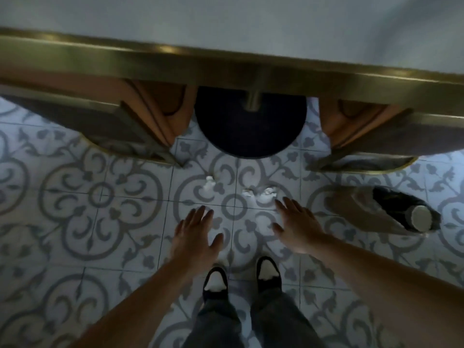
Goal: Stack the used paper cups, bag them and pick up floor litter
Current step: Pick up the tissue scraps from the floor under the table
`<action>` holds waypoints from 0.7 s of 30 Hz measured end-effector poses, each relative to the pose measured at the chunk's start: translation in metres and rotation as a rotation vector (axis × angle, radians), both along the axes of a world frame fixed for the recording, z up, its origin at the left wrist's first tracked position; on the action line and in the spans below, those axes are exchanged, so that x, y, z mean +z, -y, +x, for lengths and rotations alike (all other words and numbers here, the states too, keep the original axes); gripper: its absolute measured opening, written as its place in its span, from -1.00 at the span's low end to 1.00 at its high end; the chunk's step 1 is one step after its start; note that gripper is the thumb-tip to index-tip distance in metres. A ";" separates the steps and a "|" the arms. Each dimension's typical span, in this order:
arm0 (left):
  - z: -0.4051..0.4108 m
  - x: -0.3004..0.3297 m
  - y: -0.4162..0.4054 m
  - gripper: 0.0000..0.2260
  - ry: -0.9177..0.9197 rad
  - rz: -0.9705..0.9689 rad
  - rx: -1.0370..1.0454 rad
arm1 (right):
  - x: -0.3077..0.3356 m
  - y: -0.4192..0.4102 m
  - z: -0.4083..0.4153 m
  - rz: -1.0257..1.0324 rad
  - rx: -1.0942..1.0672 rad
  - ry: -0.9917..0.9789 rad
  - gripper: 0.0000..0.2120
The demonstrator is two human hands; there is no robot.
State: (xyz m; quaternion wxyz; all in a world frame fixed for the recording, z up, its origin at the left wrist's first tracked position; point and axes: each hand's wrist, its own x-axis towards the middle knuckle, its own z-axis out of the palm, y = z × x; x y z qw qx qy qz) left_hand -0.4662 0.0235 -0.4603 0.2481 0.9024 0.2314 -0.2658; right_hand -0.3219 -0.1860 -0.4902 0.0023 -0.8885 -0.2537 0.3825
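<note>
Small white crumpled paper scraps lie on the patterned tile floor: one scrap (pixel 209 183) left of centre, a tiny scrap (pixel 248 192) and a larger wad (pixel 267 194) to its right. My left hand (pixel 194 236) hovers open, fingers spread, just below the left scrap. With fingers apart and empty, my right hand (pixel 296 226) reaches so its fingertips are right beside the larger wad. A dark bag (pixel 386 209) lies on the floor at the right with stacked paper cups (pixel 420 218) showing at its mouth.
A table with a brass edge (pixel 226 69) spans the top; its dark round base (pixel 251 129) stands just beyond the litter. Two chairs (pixel 140 121) (pixel 364 136) flank the base. My feet in black-and-white shoes (pixel 241 280) stand below my hands.
</note>
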 end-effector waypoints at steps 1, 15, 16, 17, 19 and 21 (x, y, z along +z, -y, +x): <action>-0.001 -0.010 -0.005 -0.39 0.015 0.007 0.013 | -0.013 -0.008 0.002 0.000 0.033 0.018 -0.32; 0.040 -0.254 -0.050 -0.40 0.112 0.138 -0.037 | -0.270 -0.075 0.054 0.054 0.371 0.209 -0.36; 0.046 -0.267 -0.054 -0.40 0.121 0.150 -0.052 | -0.283 -0.084 0.059 0.055 0.403 0.224 -0.36; 0.054 -0.279 -0.059 -0.41 0.136 0.167 -0.071 | -0.294 -0.095 0.065 0.055 0.439 0.234 -0.36; 0.072 -0.298 -0.070 -0.42 0.176 0.197 -0.094 | -0.310 -0.114 0.078 0.070 0.487 0.241 -0.36; 0.089 -0.312 -0.080 -0.44 0.211 0.215 -0.108 | -0.321 -0.129 0.091 0.094 0.523 0.260 -0.37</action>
